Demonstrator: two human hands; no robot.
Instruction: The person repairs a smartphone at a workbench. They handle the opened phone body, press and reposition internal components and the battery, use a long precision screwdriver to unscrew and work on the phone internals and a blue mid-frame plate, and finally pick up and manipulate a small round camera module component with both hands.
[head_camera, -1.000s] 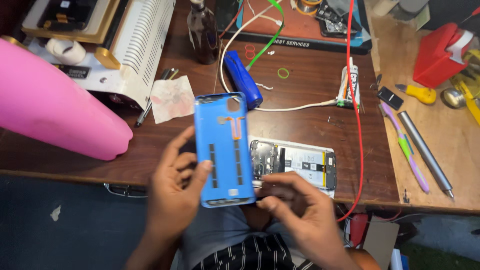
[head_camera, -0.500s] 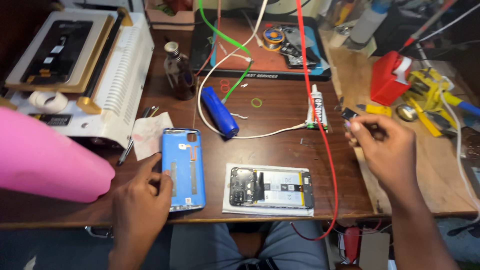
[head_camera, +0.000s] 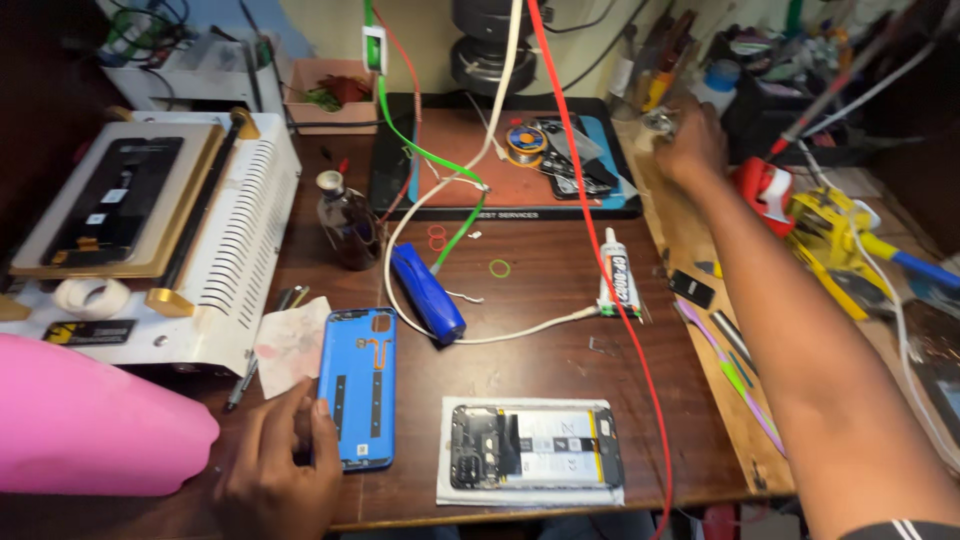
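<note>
- Your left hand (head_camera: 270, 470) rests on the table (head_camera: 560, 300) at the near edge, fingers (head_camera: 325, 435) spread loose, thumb and forefinger touching the lower left edge of the blue phone back cover (head_camera: 358, 388); nothing gripped.
- Cover lies flat, inner side up, just left of the opened phone (head_camera: 530, 448) on its white sheet.
- Your right hand (head_camera: 690, 145) is stretched to the far right corner, at a small metal item (head_camera: 657, 122); cannot tell whether the fingers have closed on it.
- Blue cylinder (head_camera: 428, 293) and glue tube (head_camera: 618, 275) lie mid-table, a red cable (head_camera: 600, 250) running across.
</note>
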